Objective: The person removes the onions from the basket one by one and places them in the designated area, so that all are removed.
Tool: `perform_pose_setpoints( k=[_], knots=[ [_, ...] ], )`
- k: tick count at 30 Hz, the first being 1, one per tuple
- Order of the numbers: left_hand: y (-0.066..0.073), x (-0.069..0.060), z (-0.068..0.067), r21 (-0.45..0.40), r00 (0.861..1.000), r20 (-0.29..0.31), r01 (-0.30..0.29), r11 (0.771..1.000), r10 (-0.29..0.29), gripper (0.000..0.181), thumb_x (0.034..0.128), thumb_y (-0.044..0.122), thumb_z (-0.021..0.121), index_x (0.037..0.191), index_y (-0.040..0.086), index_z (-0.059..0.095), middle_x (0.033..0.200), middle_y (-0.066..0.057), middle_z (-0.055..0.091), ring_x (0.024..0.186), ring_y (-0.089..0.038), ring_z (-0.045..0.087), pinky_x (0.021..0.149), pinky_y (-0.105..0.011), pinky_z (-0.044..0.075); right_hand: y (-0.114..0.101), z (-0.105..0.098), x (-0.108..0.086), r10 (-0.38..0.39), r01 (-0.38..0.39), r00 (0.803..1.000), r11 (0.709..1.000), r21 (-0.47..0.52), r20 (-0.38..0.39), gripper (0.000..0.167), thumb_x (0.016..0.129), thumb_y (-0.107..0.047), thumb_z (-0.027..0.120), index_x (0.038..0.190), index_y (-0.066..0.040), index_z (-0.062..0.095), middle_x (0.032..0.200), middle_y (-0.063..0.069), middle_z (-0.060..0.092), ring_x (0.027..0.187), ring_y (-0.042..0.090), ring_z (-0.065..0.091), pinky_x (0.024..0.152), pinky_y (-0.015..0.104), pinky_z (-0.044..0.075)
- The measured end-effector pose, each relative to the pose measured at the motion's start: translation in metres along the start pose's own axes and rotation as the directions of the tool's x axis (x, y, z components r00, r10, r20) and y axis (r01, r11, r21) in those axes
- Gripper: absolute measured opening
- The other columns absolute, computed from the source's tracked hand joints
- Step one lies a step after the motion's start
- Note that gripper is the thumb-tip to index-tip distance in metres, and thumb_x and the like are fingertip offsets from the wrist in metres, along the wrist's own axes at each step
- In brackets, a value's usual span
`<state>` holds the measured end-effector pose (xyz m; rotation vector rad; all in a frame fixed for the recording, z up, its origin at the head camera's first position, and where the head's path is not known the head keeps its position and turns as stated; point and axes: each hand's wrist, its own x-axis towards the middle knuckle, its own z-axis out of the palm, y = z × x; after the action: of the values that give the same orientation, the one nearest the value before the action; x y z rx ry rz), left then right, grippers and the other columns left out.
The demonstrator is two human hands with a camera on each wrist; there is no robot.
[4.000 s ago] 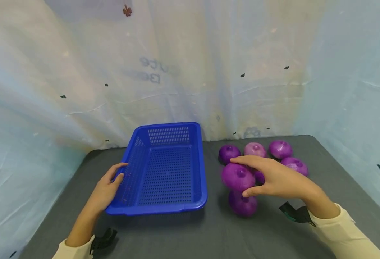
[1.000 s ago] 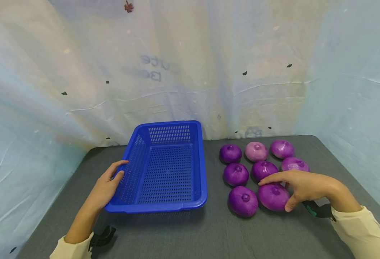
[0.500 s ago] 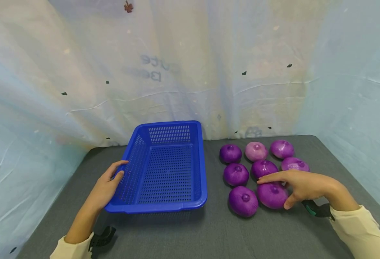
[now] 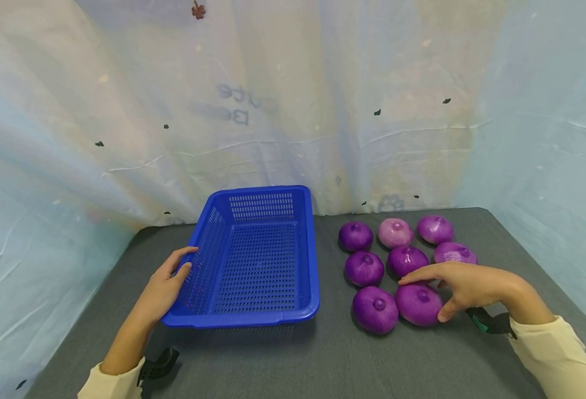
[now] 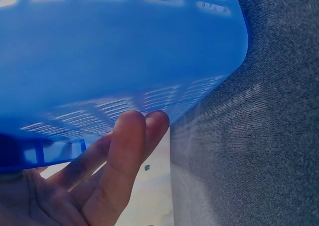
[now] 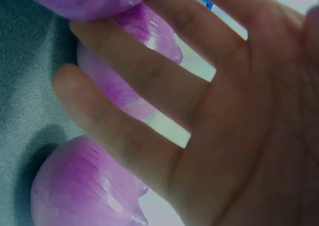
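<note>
My left hand (image 4: 160,291) holds the left rim of a blue plastic basket (image 4: 316,277), thumb and index finger at the rim. In the left wrist view, other fingers (image 5: 127,156) lie outside the slotted wall. My right hand (image 4: 474,285) has its thumb and fingers about a red onion (image 4: 419,305) in the front row, which sits on the table. The right wrist view shows spread fingers beside this onion (image 6: 89,1); the thumb is out of that view. Another red onion (image 4: 375,310) lies just left of it.
Behind are more onions: a middle row with a red onion (image 4: 364,269) at its left, and a back row with a paler onion (image 4: 395,233). A grey cloth (image 4: 342,360) covers the table. A pale plastic sheet (image 4: 322,111) hangs around it.
Four seconds ago my right hand held an onion above the front-left one; now an onion lies to that one's right. In the last second it has shifted very slightly left. My left hand stays.
</note>
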<state>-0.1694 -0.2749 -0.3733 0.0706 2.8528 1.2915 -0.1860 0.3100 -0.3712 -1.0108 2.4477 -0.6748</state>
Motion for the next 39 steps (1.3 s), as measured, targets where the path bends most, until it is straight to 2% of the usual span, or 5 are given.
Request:
perform_pose_setpoints(
  k=[16, 21, 29, 35, 39],
  knots=[
    [-0.001, 0.001, 0.001, 0.002, 1.000, 0.000, 0.005, 1.000, -0.005, 0.049, 0.1089, 0.038, 0.034, 0.154, 0.020, 0.031, 0.151, -0.030, 0.038, 0.107, -0.041, 0.061, 0.070, -0.041, 0.055, -0.003, -0.007, -0.009, 0.043, -0.044, 0.998, 0.999, -0.014, -0.050, 0.077, 0.075, -0.041, 0.083, 0.144, -0.026, 0.052, 0.142, 0.005, 0.055, 0.124, 0.019, 0.057, 0.090, 0.038, 0.055],
    [0.000, 0.001, 0.002, -0.001, 1.000, 0.003, 0.008, 1.000, -0.008, 0.049, 0.1090, 0.038, 0.034, 0.154, 0.020, 0.030, 0.151, -0.030, 0.038, 0.108, -0.042, 0.061, 0.071, -0.041, 0.055, -0.007, -0.013, -0.016, 0.040, -0.058, 0.983, 0.993, -0.100, -0.179, 0.071, 0.081, -0.049, 0.078, 0.144, -0.027, 0.051, 0.142, 0.002, 0.057, 0.121, 0.021, 0.060, 0.092, 0.038, 0.054],
    [-0.004, 0.008, -0.001, 0.012, 1.000, 0.026, 0.005, 1.000, -0.006, 0.051, 0.1082, 0.042, 0.035, 0.155, 0.023, 0.029, 0.153, -0.029, 0.036, 0.116, -0.045, 0.057, 0.075, -0.043, 0.054, -0.010, -0.021, -0.023, 0.023, -0.160, 0.855, 0.962, -0.221, -0.518, 0.055, 0.088, -0.038, 0.075, 0.139, -0.036, 0.054, 0.145, -0.005, 0.053, 0.132, 0.003, 0.046, 0.098, 0.011, 0.034],
    [-0.009, 0.006, -0.019, -0.127, 0.993, 0.117, 0.006, 0.992, 0.009, 0.059, 0.1078, 0.051, 0.020, 0.160, 0.026, 0.010, 0.151, -0.031, 0.034, 0.120, -0.047, 0.055, 0.079, -0.044, 0.053, -0.010, -0.027, -0.018, 0.056, -0.173, 0.792, 0.975, -0.136, -0.608, 0.059, 0.087, -0.030, 0.078, 0.140, -0.026, 0.054, 0.157, 0.008, 0.037, 0.140, 0.041, 0.034, 0.101, 0.062, 0.032],
    [-0.014, 0.001, -0.034, -0.111, 0.995, 0.083, -0.036, 0.993, 0.046, 0.058, 0.1079, 0.049, 0.011, 0.160, 0.026, 0.000, 0.148, -0.039, 0.036, 0.120, -0.058, 0.053, 0.076, -0.052, 0.056, -0.007, -0.031, -0.015, 0.049, -0.175, 0.759, 0.976, -0.132, -0.649, 0.061, 0.087, -0.026, 0.077, 0.143, -0.020, 0.052, 0.158, 0.015, 0.033, 0.140, 0.048, 0.029, 0.101, 0.072, 0.025]
  ],
)
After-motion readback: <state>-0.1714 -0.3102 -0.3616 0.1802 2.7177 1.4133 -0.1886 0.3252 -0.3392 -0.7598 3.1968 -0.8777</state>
